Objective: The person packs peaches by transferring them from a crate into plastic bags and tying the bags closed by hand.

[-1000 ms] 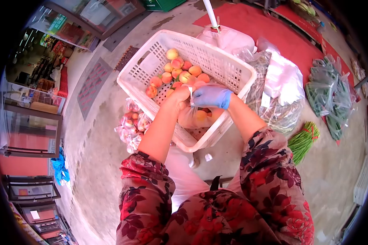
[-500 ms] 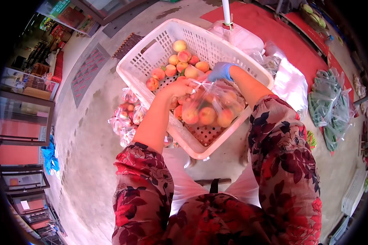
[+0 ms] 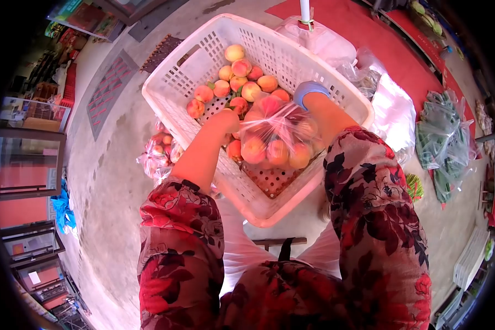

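Observation:
A white slotted crate (image 3: 173, 118) stands before me with several loose peaches (image 3: 241, 68) in its far left part. In its near right part sits a clear plastic bag of peaches (image 3: 276, 152), its gathered top crinkled. My left hand (image 3: 225, 122) is at the bag's left side, its fingers hidden from view. At the bag's upper right is my right hand (image 3: 310, 91) in a blue glove, the fingers mostly hidden behind the wrist and bag.
Bagged fruit (image 3: 155, 157) lies on the floor left of the crate. To the right are a white sack (image 3: 393, 113), bagged green vegetables (image 3: 443, 132) and a green bundle (image 3: 414, 187). A white pole (image 3: 304, 11) rises behind the crate.
The bag of peaches has come into full view, its top now gathered. My hands have moved apart from their close position above it, one to each side. The crate appears nearer in view.

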Available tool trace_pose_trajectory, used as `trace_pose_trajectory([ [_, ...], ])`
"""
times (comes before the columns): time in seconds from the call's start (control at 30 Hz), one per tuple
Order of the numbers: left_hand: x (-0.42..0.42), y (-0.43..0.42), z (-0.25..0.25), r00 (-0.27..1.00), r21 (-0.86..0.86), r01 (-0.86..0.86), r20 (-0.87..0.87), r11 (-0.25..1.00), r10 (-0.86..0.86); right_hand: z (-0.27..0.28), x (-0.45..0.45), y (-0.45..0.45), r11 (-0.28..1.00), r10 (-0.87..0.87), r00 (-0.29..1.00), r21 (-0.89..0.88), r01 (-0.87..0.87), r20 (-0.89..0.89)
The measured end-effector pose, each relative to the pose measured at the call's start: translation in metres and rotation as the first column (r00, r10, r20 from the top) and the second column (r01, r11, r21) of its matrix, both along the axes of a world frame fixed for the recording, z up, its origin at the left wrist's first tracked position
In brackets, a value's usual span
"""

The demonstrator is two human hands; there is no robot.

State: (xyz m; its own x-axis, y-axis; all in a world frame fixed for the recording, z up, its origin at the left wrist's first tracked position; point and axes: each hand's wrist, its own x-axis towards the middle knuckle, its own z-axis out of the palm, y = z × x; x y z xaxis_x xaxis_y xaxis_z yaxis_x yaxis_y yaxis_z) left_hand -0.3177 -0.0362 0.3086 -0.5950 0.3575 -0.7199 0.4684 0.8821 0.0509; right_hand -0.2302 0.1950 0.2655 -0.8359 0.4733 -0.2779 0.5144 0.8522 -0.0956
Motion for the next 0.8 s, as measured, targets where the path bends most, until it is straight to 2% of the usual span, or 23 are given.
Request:
trace_pose_trajectory([
  [0.03, -0.002, -0.002, 0.009, 0.998, 0.021, 0.019, 0.064, 1.0, -0.02, 0.002, -0.003, 0.001, 1.0, 0.022, 0.999, -0.008, -0.022, -0.032],
  [0.07, -0.001, -0.003, 0.011, 0.974, 0.171, -0.173, 0.174, 0.97, 0.143, 0.004, -0.005, 0.0, 0.999, 0.044, 0.997, -0.019, -0.045, -0.064],
  [0.1, 0.0, -0.002, 0.014, 0.913, 0.294, -0.364, 0.302, 0.884, 0.275, 0.007, -0.007, 0.002, 0.889, -0.173, 0.98, -0.444, 0.114, -0.094],
  [0.13, 0.003, 0.0, 0.016, 0.817, 0.38, -0.545, 0.443, 0.747, 0.37, 0.029, -0.004, -0.002, 0.584, -0.372, 0.928, -0.783, 0.213, -0.025],
  [0.17, 0.007, 0.002, 0.014, 0.717, 0.421, -0.676, 0.567, 0.605, 0.406, 0.041, -0.002, -0.007, 0.152, -0.508, 0.852, -0.96, 0.236, 0.129],
  [0.27, 0.018, 0.018, 0.006, 0.362, 0.352, -0.932, 0.879, 0.087, 0.311, 0.049, -0.006, -0.014, -0.337, -0.542, 0.8, -0.939, 0.074, 0.258],
  [0.3, 0.022, 0.022, 0.005, 0.31, 0.328, -0.945, 0.902, -0.011, 0.302, 0.057, -0.004, -0.016, -0.352, -0.518, 0.817, -0.934, 0.067, 0.254],
  [0.4, 0.026, 0.027, 0.006, 0.255, 0.325, -0.936, 0.889, -0.133, 0.379, 0.075, 0.004, -0.024, -0.409, -0.447, 0.864, -0.912, 0.033, 0.232],
  [0.47, 0.025, 0.027, 0.007, 0.242, 0.315, -0.94, 0.887, -0.131, 0.392, 0.076, 0.007, -0.022, -0.46, -0.41, 0.884, -0.888, 0.014, 0.227],
  [0.57, 0.02, 0.021, 0.003, 0.212, 0.284, -0.951, 0.888, -0.125, 0.409, 0.061, 0.004, -0.023, -0.31, -0.532, 0.826, -0.951, 0.014, 0.186],
  [0.67, 0.012, 0.019, -0.011, 0.197, 0.269, -0.956, 0.889, -0.122, 0.413, 0.045, -0.004, -0.024, -0.223, -0.602, 0.755, -0.963, 0.154, 0.26],
  [0.73, 0.012, 0.02, -0.013, 0.209, 0.285, -0.951, 0.881, -0.122, 0.424, 0.056, 0.005, -0.031, -0.115, -0.603, 0.772, -0.98, 0.163, 0.2],
  [0.77, 0.012, 0.02, -0.014, 0.202, 0.294, -0.942, 0.883, -0.163, 0.423, 0.06, 0.008, -0.033, -0.061, -0.602, 0.78, -0.984, 0.167, 0.17],
  [0.8, 0.015, 0.021, -0.009, 0.195, 0.302, -0.931, 0.885, -0.204, 0.422, 0.057, 0.006, -0.033, -0.071, -0.58, 0.789, -0.977, 0.202, 0.205],
])
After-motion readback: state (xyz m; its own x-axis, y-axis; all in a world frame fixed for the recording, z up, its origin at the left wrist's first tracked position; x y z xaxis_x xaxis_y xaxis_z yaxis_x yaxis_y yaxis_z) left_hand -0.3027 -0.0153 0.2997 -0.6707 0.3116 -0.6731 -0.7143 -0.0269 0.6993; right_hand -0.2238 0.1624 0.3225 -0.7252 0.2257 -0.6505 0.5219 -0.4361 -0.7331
